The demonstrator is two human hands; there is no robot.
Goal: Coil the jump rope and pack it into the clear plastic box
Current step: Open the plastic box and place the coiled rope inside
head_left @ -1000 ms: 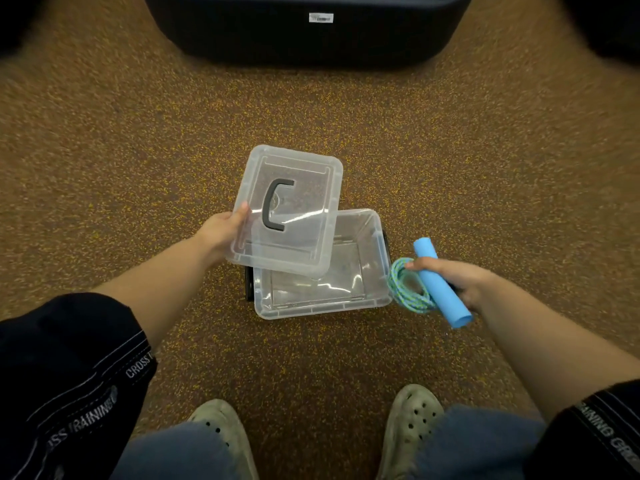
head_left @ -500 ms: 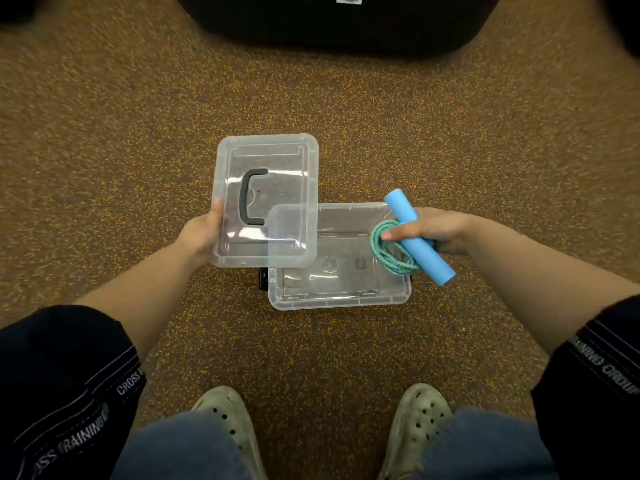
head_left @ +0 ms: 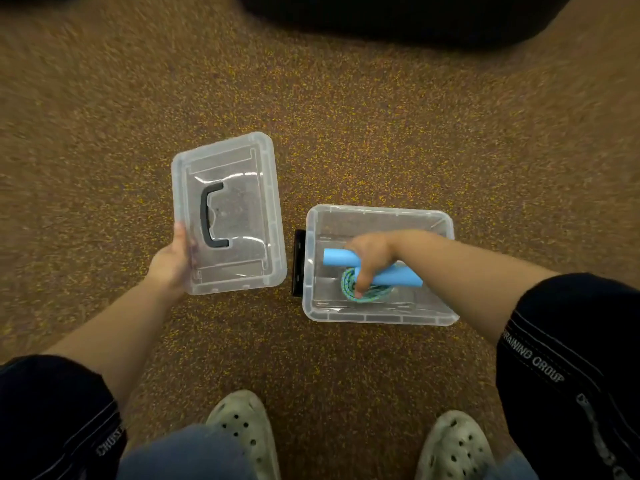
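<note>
The clear plastic box [head_left: 377, 317] stands open on the speckled brown floor, right of centre. Inside it, my right hand [head_left: 372, 252] grips the jump rope: its blue foam handles [head_left: 398, 277] and the teal coiled cord [head_left: 349, 287] are low in the box, near its bottom. My left hand [head_left: 171, 263] holds the clear lid [head_left: 239, 188] with a dark handle by its near left edge. The lid is off to the left of the box, apart from it.
A large dark container [head_left: 398, 15] sits on the floor at the top edge. My two pale perforated clogs [head_left: 242, 427] are at the bottom, close to the box. A black latch [head_left: 298, 263] sticks out from the box's left side.
My right hand has brought the coiled rope from the box's right rim down into the box. My left hand has carried the lid off the box to the left.
</note>
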